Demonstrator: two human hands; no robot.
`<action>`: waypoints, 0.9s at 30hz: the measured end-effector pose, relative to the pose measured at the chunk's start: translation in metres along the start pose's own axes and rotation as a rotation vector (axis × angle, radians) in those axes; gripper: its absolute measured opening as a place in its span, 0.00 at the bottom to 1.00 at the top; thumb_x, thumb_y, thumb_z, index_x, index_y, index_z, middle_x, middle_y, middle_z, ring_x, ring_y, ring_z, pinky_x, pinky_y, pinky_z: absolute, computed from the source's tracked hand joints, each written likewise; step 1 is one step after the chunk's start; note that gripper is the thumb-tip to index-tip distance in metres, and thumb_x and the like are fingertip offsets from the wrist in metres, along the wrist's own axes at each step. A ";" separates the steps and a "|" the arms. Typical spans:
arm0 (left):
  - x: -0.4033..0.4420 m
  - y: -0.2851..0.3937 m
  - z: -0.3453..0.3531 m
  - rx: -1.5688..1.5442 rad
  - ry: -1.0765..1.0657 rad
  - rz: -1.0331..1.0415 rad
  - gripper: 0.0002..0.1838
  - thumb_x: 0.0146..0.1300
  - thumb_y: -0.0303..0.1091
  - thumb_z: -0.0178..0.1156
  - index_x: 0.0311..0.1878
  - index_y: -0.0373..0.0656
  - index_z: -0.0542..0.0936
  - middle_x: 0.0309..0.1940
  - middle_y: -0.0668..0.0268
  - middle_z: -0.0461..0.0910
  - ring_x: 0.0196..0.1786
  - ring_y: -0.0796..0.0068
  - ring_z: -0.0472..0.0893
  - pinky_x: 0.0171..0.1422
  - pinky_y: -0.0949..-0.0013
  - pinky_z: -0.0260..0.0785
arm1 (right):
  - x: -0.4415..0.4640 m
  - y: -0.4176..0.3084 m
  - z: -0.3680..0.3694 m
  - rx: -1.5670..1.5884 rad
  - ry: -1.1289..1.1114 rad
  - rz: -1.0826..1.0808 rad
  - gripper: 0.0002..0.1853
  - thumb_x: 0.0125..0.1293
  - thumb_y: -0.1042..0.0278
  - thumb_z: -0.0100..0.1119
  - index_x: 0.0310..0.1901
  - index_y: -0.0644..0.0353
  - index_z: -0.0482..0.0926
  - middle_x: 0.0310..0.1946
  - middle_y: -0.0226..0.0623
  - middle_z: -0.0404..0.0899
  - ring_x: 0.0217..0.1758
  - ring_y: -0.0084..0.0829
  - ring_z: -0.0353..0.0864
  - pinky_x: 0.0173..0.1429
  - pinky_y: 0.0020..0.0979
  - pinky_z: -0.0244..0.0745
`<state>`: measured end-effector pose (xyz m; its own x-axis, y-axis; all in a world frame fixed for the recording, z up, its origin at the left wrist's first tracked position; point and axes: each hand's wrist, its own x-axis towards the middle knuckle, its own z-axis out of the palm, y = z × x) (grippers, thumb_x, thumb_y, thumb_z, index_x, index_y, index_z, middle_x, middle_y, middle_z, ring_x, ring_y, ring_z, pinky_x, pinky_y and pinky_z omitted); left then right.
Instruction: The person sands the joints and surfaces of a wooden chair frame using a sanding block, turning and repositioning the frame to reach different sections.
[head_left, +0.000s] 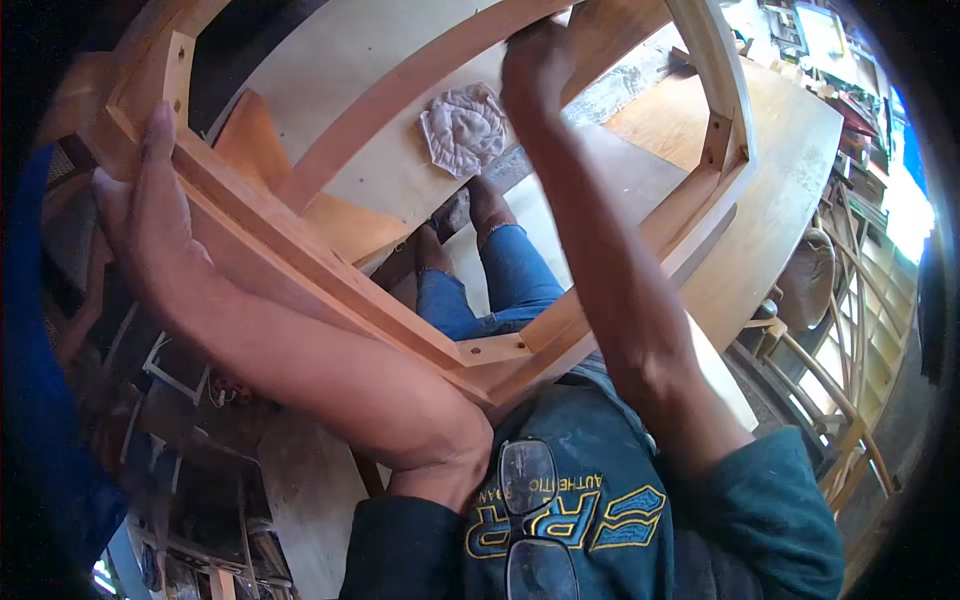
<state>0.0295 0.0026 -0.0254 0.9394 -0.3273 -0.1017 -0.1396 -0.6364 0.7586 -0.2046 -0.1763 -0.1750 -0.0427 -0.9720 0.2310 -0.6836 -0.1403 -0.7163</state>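
A pale wooden frame [330,270], with screw-holed corner blocks and a curved rail, leans across my lap and fills much of the view. My left hand [150,215] grips its left side, the thumb on the inner face and the fingers around the outside. Reaching through the middle of the frame, my right hand [540,70] is closed against the far curved rail [410,75]. Its fingertips are hidden, and a small pale edge shows beside them; what it holds cannot be made out.
A crumpled white cloth [464,130] lies on a pale board [340,90] beyond my legs. To the right is a large wooden panel [790,150], with chair parts and wooden lengths [850,400] stacked past it. Eyeglasses [530,480] hang from my shirt.
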 end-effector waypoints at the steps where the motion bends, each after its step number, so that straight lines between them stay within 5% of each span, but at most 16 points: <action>1: 0.001 0.000 0.000 0.036 0.021 -0.007 0.40 0.49 0.49 0.66 0.58 0.28 0.66 0.54 0.49 0.71 0.56 0.62 0.71 0.62 0.65 0.58 | -0.035 -0.035 -0.027 -0.120 -0.048 -0.075 0.09 0.62 0.72 0.41 0.35 0.64 0.72 0.29 0.41 0.76 0.33 0.32 0.75 0.38 0.32 0.68; 2: 0.002 -0.001 0.000 -0.020 0.000 0.005 0.40 0.49 0.50 0.66 0.58 0.28 0.66 0.53 0.49 0.71 0.56 0.62 0.71 0.61 0.65 0.58 | -0.059 -0.049 -0.032 -0.069 -0.089 -0.086 0.09 0.63 0.72 0.41 0.38 0.63 0.72 0.30 0.43 0.77 0.33 0.37 0.76 0.40 0.34 0.70; 3: 0.002 -0.001 0.000 -0.078 -0.026 0.017 0.41 0.49 0.50 0.66 0.58 0.28 0.66 0.53 0.50 0.72 0.55 0.62 0.71 0.61 0.65 0.59 | -0.067 -0.049 -0.032 0.090 -0.176 0.123 0.11 0.62 0.71 0.41 0.34 0.64 0.75 0.27 0.43 0.78 0.31 0.40 0.77 0.40 0.35 0.71; 5: 0.001 -0.003 0.001 -0.114 -0.049 0.039 0.40 0.48 0.50 0.66 0.57 0.29 0.66 0.53 0.50 0.72 0.55 0.62 0.72 0.61 0.65 0.59 | -0.041 -0.036 -0.028 0.140 -0.044 -0.076 0.14 0.59 0.72 0.41 0.26 0.63 0.78 0.23 0.41 0.79 0.28 0.38 0.78 0.39 0.34 0.72; 6: 0.002 -0.004 0.001 -0.089 -0.042 0.051 0.40 0.48 0.50 0.66 0.57 0.29 0.67 0.53 0.51 0.72 0.55 0.62 0.72 0.61 0.65 0.59 | -0.020 -0.019 -0.029 -0.039 -0.076 -0.376 0.15 0.56 0.72 0.41 0.18 0.63 0.78 0.19 0.41 0.79 0.26 0.37 0.78 0.38 0.33 0.72; 7: 0.003 -0.004 0.000 -0.064 -0.036 0.061 0.39 0.49 0.50 0.66 0.57 0.30 0.67 0.53 0.51 0.72 0.55 0.62 0.72 0.61 0.65 0.59 | -0.008 -0.012 -0.029 0.029 -0.234 -0.044 0.07 0.57 0.70 0.48 0.27 0.66 0.70 0.25 0.50 0.72 0.32 0.50 0.72 0.40 0.43 0.67; 9: 0.004 -0.005 -0.002 -0.047 -0.044 0.047 0.38 0.48 0.50 0.66 0.56 0.30 0.69 0.52 0.52 0.73 0.55 0.63 0.72 0.61 0.65 0.59 | -0.003 -0.023 -0.018 -0.042 -0.058 0.068 0.12 0.53 0.71 0.45 0.20 0.64 0.78 0.21 0.46 0.79 0.29 0.43 0.79 0.37 0.36 0.71; 11: 0.003 -0.007 0.000 -0.071 -0.030 0.043 0.38 0.48 0.50 0.67 0.55 0.31 0.69 0.52 0.52 0.73 0.55 0.63 0.72 0.61 0.66 0.59 | -0.032 -0.049 -0.032 -0.168 -0.177 -0.216 0.04 0.51 0.78 0.48 0.30 0.66 0.70 0.27 0.48 0.72 0.38 0.52 0.70 0.44 0.46 0.65; 12: 0.002 -0.008 0.001 -0.095 -0.014 0.052 0.38 0.48 0.50 0.67 0.56 0.32 0.70 0.52 0.52 0.73 0.55 0.64 0.72 0.61 0.66 0.59 | -0.052 -0.068 -0.042 -0.071 -0.270 0.002 0.06 0.50 0.80 0.47 0.32 0.66 0.70 0.30 0.50 0.72 0.39 0.53 0.70 0.45 0.46 0.65; 15: 0.008 -0.013 0.002 -0.124 -0.040 0.084 0.35 0.50 0.45 0.65 0.57 0.32 0.68 0.53 0.52 0.72 0.56 0.61 0.71 0.61 0.63 0.58 | -0.047 -0.084 -0.069 -0.075 -0.386 -0.151 0.10 0.51 0.81 0.46 0.35 0.71 0.74 0.33 0.52 0.77 0.38 0.48 0.78 0.46 0.38 0.71; 17: 0.014 -0.017 0.001 -0.129 -0.044 0.105 0.35 0.51 0.43 0.65 0.58 0.32 0.67 0.54 0.52 0.71 0.56 0.59 0.70 0.61 0.62 0.58 | -0.012 -0.074 -0.097 -0.086 -0.353 -0.371 0.15 0.49 0.86 0.41 0.36 0.67 0.77 0.34 0.42 0.79 0.42 0.37 0.77 0.50 0.31 0.70; 20: 0.012 -0.015 0.004 -0.145 -0.022 0.117 0.37 0.49 0.44 0.66 0.58 0.33 0.66 0.54 0.52 0.71 0.57 0.60 0.70 0.62 0.62 0.57 | 0.052 -0.110 -0.157 -0.044 -0.184 -0.556 0.14 0.55 0.84 0.43 0.41 0.65 0.77 0.43 0.43 0.75 0.44 0.35 0.76 0.53 0.33 0.70; 21: 0.013 -0.016 0.003 -0.160 -0.008 0.137 0.37 0.49 0.45 0.67 0.58 0.33 0.66 0.54 0.52 0.70 0.57 0.61 0.69 0.63 0.62 0.57 | 0.063 -0.113 -0.166 0.216 -0.119 -0.470 0.13 0.57 0.82 0.45 0.42 0.65 0.77 0.45 0.44 0.74 0.45 0.36 0.76 0.54 0.36 0.70; 22: 0.014 -0.018 0.005 -0.170 -0.003 0.147 0.38 0.48 0.45 0.68 0.58 0.33 0.66 0.55 0.53 0.70 0.57 0.61 0.69 0.63 0.63 0.56 | 0.083 -0.100 -0.181 -0.134 -0.054 -0.739 0.13 0.52 0.80 0.53 0.41 0.65 0.77 0.42 0.45 0.76 0.43 0.38 0.77 0.49 0.36 0.72; 25: 0.009 -0.018 0.001 -0.221 0.001 0.149 0.40 0.47 0.46 0.69 0.59 0.33 0.65 0.55 0.53 0.69 0.58 0.62 0.68 0.64 0.63 0.55 | 0.076 -0.083 -0.192 -0.554 -0.199 -0.891 0.20 0.50 0.85 0.56 0.47 0.65 0.75 0.42 0.49 0.77 0.44 0.44 0.78 0.48 0.35 0.75; 27: 0.004 -0.010 -0.001 -0.263 -0.035 0.107 0.39 0.47 0.46 0.69 0.58 0.33 0.66 0.54 0.54 0.71 0.57 0.63 0.70 0.63 0.64 0.56 | 0.034 -0.073 -0.185 0.150 -0.494 -0.106 0.18 0.59 0.78 0.48 0.52 0.66 0.70 0.45 0.48 0.75 0.45 0.42 0.78 0.46 0.38 0.77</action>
<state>0.0350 0.0081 -0.0324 0.9118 -0.4096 -0.0302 -0.1474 -0.3950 0.9068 -0.2904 -0.1644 0.0071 0.3941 -0.9191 -0.0048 -0.5520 -0.2325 -0.8008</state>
